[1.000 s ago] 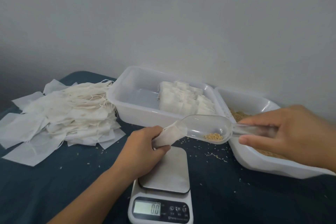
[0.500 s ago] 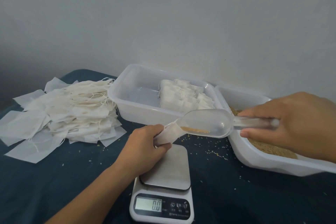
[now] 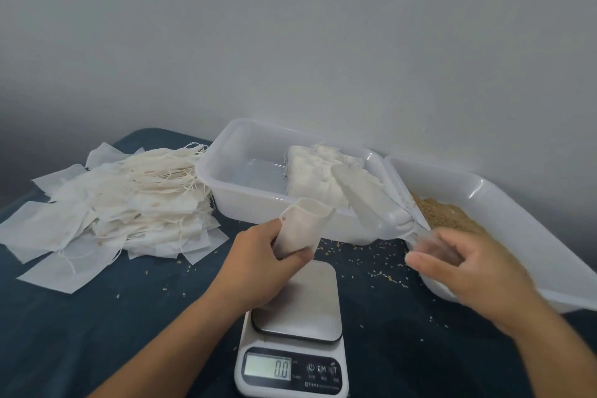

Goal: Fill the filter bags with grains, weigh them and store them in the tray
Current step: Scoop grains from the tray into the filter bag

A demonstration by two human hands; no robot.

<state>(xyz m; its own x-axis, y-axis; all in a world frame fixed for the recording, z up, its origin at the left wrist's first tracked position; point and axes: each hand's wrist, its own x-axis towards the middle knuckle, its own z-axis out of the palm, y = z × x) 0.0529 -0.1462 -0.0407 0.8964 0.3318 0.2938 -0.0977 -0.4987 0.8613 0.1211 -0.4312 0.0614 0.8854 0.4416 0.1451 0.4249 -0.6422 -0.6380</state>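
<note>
My left hand [image 3: 258, 265] grips a white filter bag [image 3: 302, 229] upright above the digital scale [image 3: 300, 300], the bag's mouth open at the top. My right hand [image 3: 478, 271] holds the handle of a clear plastic scoop [image 3: 368, 200]. The scoop is motion-blurred and angled over the corner between the two trays, apart from the bag. The scale plate is bare and its display reads 0.0. Several filled bags [image 3: 313, 178] lie in the right half of the clear storage tray [image 3: 245, 203]. Brown grains [image 3: 442, 213] fill the white tray [image 3: 517, 223] on the right.
A big pile of empty filter bags with strings [image 3: 129, 197] lies on the dark blue cloth at the left. Loose grains are scattered on the cloth between the scale and the trays. A grey wall stands right behind the trays.
The scoop has left the bag's mouth and swung back toward the grain tray. My left hand has turned the bag upright. My right hand has dropped lower and nearer.
</note>
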